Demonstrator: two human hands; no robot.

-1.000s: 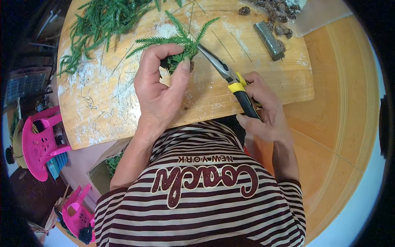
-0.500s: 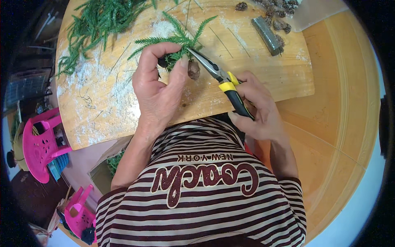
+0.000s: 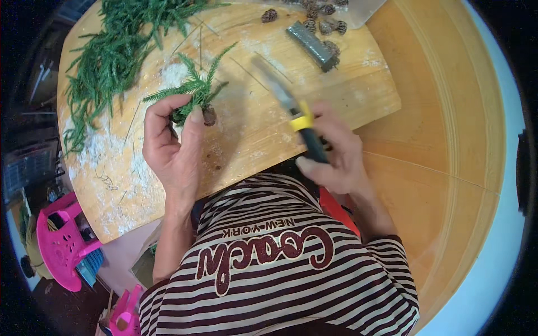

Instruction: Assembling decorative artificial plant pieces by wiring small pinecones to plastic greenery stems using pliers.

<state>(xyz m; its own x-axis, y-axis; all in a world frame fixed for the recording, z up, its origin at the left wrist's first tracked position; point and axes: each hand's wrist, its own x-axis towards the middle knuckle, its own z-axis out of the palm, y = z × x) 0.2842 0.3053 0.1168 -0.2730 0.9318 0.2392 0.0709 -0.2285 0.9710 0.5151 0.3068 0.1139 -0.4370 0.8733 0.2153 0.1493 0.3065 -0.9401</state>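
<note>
left hand [image 3: 171,148] gripping green sprig [image 3: 193,92], right hand [image 3: 336,154] holding pliers [image 3: 291,106]

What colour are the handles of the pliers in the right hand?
The pliers have black handles with a yellow band near the joint, seen in the head view.

Even, bright light; fisheye bends dark edges; right hand [image 3: 336,154] motion-blurred.

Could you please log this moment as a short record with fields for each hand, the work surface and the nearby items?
left hand: shut on a green sprig bundle with a small pine cone
right hand: shut on pliers with yellow-and-black handles, blurred, lifted over the board
surface: wooden board dusted with white powder
nearby: pile of green sprigs at upper left; pine cones and a grey flat bar at top
</note>
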